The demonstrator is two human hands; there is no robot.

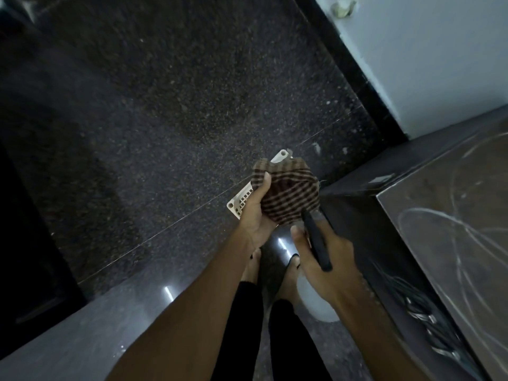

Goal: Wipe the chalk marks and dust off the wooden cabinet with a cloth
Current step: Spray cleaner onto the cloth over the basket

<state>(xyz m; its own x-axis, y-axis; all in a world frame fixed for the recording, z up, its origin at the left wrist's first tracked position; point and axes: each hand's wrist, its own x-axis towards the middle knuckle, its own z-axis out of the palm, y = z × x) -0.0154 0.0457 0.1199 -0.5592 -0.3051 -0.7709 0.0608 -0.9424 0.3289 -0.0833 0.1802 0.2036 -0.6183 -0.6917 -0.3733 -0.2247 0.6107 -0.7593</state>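
1 checked cloth (291, 193) in left hand (254, 214)

left hand (254, 214), right hand (325, 261) gripping

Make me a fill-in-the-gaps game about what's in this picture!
1. The left hand grips a checked ____.
2. The right hand holds a spray bottle with a ____ trigger.
3. The chalk marks on the wooden cabinet are ____ in colour.

Missing words: cloth; black; white.
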